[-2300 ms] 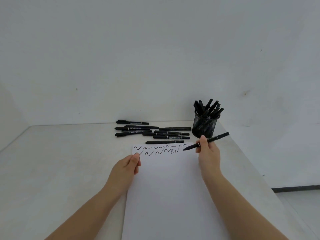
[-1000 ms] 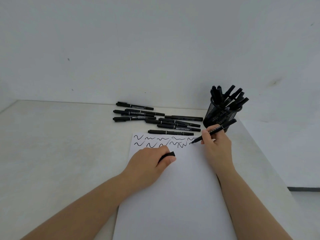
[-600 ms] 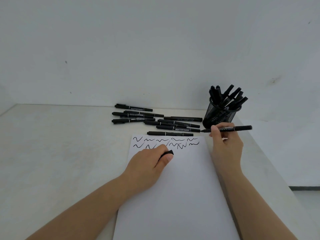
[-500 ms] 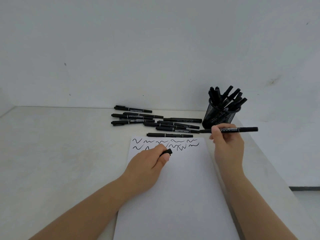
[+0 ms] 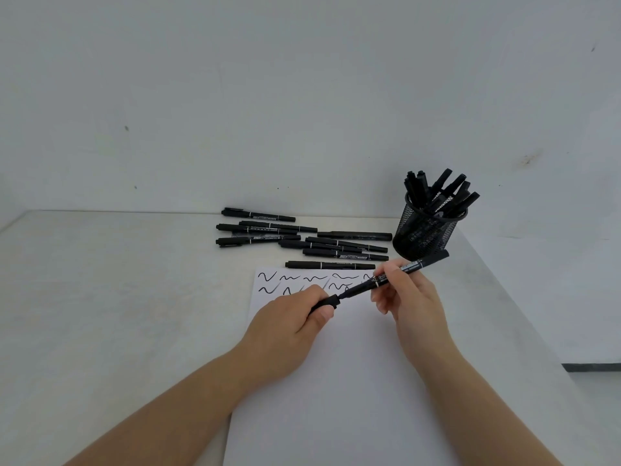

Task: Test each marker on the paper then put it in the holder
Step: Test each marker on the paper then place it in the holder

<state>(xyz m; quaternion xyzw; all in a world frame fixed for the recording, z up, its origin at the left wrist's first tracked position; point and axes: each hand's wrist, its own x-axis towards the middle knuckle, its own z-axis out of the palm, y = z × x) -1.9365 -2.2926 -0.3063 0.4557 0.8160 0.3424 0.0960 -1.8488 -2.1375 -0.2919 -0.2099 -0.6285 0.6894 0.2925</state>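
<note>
Soft, even, fairly bright light; only faint shadows on the table (image 5: 117, 297). Sharp focus; wide-angle bending toward the edges.

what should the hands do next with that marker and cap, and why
Probably push the cap in the left hand onto the tip of the marker held by the right hand. The two are lined up and almost meeting, squiggles already sit on the paper, and the holder comes after.
</note>
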